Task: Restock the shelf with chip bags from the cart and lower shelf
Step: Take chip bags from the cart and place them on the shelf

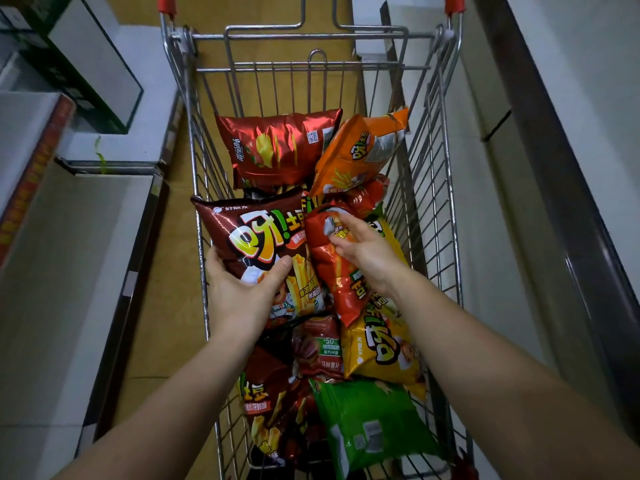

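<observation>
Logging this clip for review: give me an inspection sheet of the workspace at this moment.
Surface: wire cart on tan floor.
Job's things: dark brown bag, red bag, yellow bag, green bag, orange bag and others piled inside the cart.
Clutter: nothing seen.
Grippers: left hand grips the dark brown bag; right hand touches the red bag, fingers relaxed.
Cables: nothing seen.
Surroundings: white shelving on both sides.
</observation>
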The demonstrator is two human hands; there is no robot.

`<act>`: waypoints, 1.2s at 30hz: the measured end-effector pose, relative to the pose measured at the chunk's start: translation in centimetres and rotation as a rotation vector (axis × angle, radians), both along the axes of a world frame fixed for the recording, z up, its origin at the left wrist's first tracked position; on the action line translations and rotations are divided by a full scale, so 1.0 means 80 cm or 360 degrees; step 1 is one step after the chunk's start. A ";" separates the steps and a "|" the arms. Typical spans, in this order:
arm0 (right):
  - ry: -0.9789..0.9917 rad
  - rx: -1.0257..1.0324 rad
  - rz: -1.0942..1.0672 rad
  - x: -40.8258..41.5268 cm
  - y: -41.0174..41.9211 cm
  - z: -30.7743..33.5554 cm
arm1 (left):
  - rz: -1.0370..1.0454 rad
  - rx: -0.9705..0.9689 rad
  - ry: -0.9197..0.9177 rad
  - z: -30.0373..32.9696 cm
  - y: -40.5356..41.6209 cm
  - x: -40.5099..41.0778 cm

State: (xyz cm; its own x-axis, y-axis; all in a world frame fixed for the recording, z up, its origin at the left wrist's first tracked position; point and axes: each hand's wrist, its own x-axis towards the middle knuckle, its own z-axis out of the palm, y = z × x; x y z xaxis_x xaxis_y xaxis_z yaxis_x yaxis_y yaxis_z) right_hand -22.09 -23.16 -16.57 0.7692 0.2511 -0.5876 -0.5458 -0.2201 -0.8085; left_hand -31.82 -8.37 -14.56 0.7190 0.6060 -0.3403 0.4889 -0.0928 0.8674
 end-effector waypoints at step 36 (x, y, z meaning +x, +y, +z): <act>-0.1156 -0.1213 0.1513 0.009 -0.052 0.041 | -0.0073 0.0284 0.0057 0.041 0.044 0.013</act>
State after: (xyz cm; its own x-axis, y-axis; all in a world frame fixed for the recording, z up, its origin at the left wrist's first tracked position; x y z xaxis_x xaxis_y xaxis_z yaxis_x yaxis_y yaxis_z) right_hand -21.36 -27.32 -13.28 0.6742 0.6419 -0.3654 0.5342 -0.7654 -0.3590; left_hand -30.79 -4.82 -11.31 0.7366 0.6258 -0.2565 0.5110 -0.2665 0.8173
